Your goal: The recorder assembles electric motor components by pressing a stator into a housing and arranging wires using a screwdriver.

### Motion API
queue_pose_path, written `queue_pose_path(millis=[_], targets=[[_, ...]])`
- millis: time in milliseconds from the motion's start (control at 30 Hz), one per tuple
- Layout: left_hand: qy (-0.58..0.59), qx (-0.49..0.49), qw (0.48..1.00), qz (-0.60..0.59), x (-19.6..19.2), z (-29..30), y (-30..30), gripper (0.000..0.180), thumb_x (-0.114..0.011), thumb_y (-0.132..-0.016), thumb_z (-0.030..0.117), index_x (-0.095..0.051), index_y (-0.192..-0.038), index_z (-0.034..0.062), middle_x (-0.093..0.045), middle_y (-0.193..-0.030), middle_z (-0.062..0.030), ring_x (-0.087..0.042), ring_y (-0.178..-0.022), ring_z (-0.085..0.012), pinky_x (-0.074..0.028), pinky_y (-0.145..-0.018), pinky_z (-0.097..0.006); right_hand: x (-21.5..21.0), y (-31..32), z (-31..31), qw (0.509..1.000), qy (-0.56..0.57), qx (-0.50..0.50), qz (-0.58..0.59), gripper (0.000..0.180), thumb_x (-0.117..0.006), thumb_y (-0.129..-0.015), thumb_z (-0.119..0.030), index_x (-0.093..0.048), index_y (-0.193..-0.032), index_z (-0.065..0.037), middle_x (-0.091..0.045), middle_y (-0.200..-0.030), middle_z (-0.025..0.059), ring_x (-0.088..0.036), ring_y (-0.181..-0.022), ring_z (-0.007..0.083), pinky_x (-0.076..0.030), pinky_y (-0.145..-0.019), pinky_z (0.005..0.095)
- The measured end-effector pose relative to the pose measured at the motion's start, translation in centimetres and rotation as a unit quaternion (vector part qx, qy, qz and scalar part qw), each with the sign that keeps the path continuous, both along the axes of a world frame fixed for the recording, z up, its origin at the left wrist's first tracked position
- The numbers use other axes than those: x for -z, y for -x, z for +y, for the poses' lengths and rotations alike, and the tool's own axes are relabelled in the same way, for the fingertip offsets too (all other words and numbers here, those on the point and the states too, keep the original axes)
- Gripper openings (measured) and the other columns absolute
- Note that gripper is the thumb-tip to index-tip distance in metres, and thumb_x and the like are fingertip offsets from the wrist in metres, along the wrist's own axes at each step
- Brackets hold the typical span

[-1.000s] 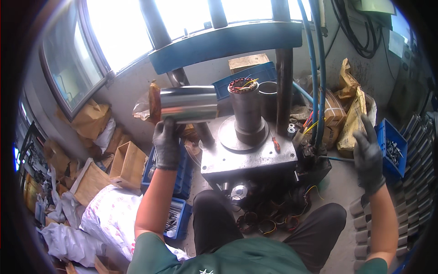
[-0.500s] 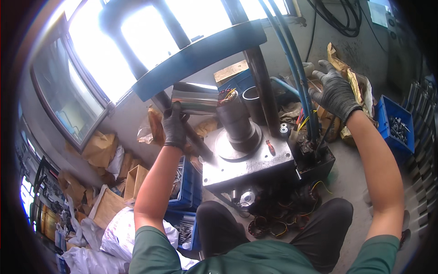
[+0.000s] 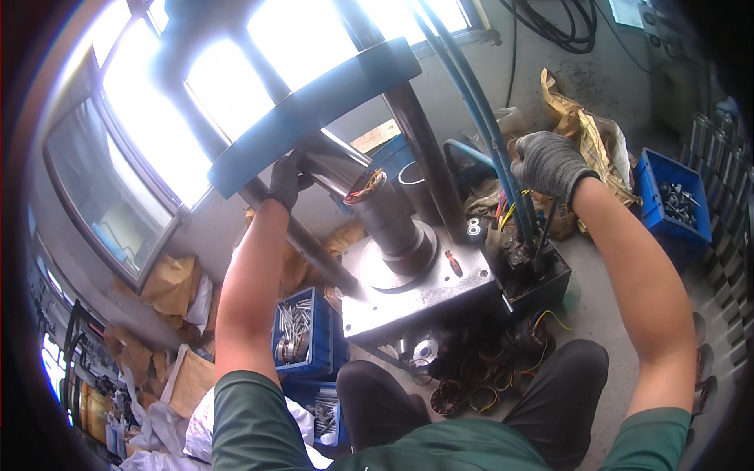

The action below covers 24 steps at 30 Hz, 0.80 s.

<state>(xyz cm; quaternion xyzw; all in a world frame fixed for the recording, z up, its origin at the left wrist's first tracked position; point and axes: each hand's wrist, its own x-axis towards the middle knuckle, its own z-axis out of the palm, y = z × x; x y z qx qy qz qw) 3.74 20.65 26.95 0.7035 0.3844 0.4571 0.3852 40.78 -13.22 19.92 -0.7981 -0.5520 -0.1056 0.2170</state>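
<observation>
Both hands gripping: cylinder [image 3: 334,165], lever [image 3: 544,228]

A workshop: a blue press frame [image 3: 314,102], parts bins [image 3: 302,337] and hoses [image 3: 471,102].

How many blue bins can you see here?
3: one bin of metal parts beside the left arm, another just below it, and one at far right. More may be hidden.

Dark grey knit gloves on both hands, green short-sleeved shirt [image 3: 440,451], dark trousers [image 3: 550,392].
</observation>
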Motion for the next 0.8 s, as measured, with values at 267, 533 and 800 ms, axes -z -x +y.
queue_pose_path(millis=[267, 533, 800], targets=[[-0.038, 0.064, 0.992, 0.102, -2.4, -0.2, -2.8, 0.035, -0.069, -0.095, 0.038, -0.063, -0.112, 0.0087, -0.066, -0.086, -0.0020, -0.068, -0.085, -0.0157, -0.058, -0.068, -0.034, -0.1, 0.0, -0.5, 1.000, 0.002, -0.003, 0.005, 0.029, -0.068, -0.084, -0.031, -0.076, -0.090, -0.004, -0.074, -0.088, 0.0197, -0.073, -0.090, 0.0353, -0.056, -0.089, 0.0454], [-0.110, 0.115, 0.984, 0.083, -2.3, -1.7, -2.7, 0.028, -0.071, -0.094, 0.040, -0.062, -0.095, 0.0134, -0.065, -0.096, -0.0001, -0.066, -0.093, -0.0151, -0.054, -0.087, -0.036, 0.1, 0.0, -0.4, 1.000, 0.001, -0.006, 0.018, 0.029, -0.068, -0.084, -0.030, -0.075, -0.090, -0.003, -0.074, -0.089, 0.0196, -0.073, -0.091, 0.0350, -0.056, -0.089, 0.0449], [-0.254, 0.172, 0.944, 0.120, -1.2, -1.4, -3.0, 0.034, -0.083, -0.087, 0.031, -0.062, -0.099, 0.0068, -0.065, -0.097, -0.0049, -0.059, -0.095, -0.0141, -0.049, -0.087, -0.031, -0.3, 1.6, -2.7, 1.000, 0.005, 0.001, 0.008, 0.028, -0.068, -0.087, -0.028, -0.075, -0.091, -0.002, -0.073, -0.090, 0.0195, -0.072, -0.090, 0.0344, -0.056, -0.089, 0.0437]])
